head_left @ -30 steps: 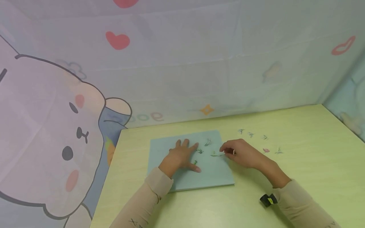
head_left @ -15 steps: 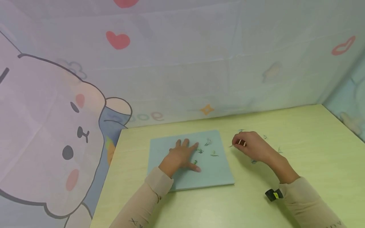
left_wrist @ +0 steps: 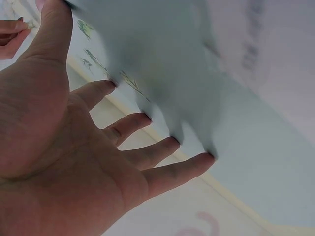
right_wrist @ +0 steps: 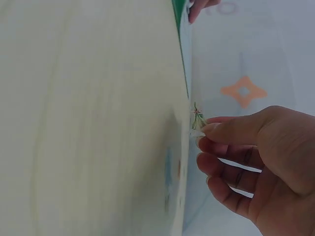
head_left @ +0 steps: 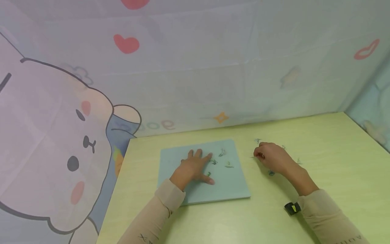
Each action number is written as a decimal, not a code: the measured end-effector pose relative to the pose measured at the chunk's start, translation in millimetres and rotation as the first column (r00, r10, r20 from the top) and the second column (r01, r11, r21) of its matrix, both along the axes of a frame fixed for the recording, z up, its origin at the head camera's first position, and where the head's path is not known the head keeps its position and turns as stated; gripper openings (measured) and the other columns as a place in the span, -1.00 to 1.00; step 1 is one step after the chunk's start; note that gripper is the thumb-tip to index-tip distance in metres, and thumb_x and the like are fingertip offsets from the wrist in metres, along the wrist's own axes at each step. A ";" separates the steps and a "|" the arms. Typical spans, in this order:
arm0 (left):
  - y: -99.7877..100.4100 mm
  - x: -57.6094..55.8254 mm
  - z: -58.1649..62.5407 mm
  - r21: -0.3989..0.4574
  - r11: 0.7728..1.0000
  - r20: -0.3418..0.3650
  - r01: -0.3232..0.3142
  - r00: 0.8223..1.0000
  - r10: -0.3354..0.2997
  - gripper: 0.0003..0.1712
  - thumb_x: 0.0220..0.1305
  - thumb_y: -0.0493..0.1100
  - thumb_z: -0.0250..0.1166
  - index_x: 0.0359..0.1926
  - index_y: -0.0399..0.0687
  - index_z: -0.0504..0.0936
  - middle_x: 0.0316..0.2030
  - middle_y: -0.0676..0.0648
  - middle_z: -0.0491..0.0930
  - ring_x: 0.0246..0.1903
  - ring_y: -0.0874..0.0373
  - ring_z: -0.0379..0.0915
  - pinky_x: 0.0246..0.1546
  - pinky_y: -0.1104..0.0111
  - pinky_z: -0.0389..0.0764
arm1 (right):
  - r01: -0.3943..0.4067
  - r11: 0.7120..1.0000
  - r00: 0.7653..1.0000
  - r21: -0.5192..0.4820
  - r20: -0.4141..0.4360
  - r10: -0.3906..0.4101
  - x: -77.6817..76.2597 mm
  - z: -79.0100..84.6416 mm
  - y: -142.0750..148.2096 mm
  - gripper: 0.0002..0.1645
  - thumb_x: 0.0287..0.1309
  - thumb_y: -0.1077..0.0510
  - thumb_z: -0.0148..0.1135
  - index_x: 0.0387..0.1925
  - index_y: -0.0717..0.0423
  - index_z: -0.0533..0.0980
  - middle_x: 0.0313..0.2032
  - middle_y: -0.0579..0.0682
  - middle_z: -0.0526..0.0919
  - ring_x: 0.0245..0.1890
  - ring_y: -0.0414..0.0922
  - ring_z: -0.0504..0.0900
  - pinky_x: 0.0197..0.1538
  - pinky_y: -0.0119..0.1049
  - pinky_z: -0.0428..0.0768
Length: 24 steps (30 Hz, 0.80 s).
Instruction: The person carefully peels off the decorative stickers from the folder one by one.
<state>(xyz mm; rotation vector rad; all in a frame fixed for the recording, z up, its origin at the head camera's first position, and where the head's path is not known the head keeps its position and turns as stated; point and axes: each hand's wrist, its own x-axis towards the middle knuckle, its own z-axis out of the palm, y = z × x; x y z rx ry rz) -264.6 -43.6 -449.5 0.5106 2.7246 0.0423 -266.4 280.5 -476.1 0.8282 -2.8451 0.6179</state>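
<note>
My left hand (head_left: 193,167) lies spread on a pale blue flat board or book (head_left: 225,189); its straight fingertips press the surface in the left wrist view. Several small green plant stickers are on the board to the right of that hand, among them a leafy one (head_left: 222,152) and a lower one (head_left: 229,165). Over the table just right of the board, my right hand (head_left: 272,157) pinches a tiny plant-shaped sticker (right_wrist: 198,118) with a clear edge between thumb and forefinger. The other fingers of that hand are loosely curled.
More small stickers lie on the yellow-green table (head_left: 335,189) around my right hand: one behind (head_left: 257,140), a bluish one in front (head_left: 271,173) and one to the right (head_left: 299,161). A printed cloth (head_left: 189,67) hangs behind the table.
My right hand has moved right, from the board's right edge to over the table stickers, and now pinches one. My left hand has stayed on the board.
</note>
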 end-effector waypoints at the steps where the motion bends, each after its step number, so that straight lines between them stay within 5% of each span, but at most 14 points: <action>1: 0.1 0.0 -0.3 -0.001 1.000 -0.002 0.002 1.000 -0.002 0.32 0.05 0.44 0.55 0.71 0.25 0.11 0.64 -0.21 0.00 0.61 -0.41 -0.16 0.30 -0.42 0.34 | -0.001 1.000 1.000 0.005 0.001 0.001 0.0 -1.1 0.2 -0.85 0.34 0.40 0.33 -0.22 0.17 0.76 -0.36 -0.10 0.61 -0.38 -0.15 0.59 -0.28 -0.17 0.62; 14: 1.4 -0.3 -0.8 -0.007 1.000 -0.004 0.000 1.000 0.000 0.32 0.04 0.45 0.54 0.71 0.26 0.10 0.64 -0.20 0.00 0.61 -0.40 -0.16 0.30 -0.40 0.36 | -0.051 0.998 0.997 0.023 0.053 0.050 -3.6 -7.7 -2.0 -0.77 0.28 0.47 0.28 -0.29 0.13 0.74 -0.32 -0.05 0.65 -0.37 -0.17 0.57 -0.20 -0.09 0.65; 24: 0.3 0.5 -1.9 0.007 1.000 0.007 -0.013 1.000 0.013 0.31 0.06 0.44 0.54 0.71 0.25 0.10 0.66 -0.19 -0.03 0.62 -0.39 -0.18 0.32 -0.41 0.32 | -0.079 0.997 0.992 0.004 0.100 0.078 -3.2 -10.0 -1.9 -0.87 0.33 0.32 0.39 -0.35 0.08 0.69 -0.36 -0.14 0.58 -0.41 -0.23 0.41 -0.28 -0.21 0.48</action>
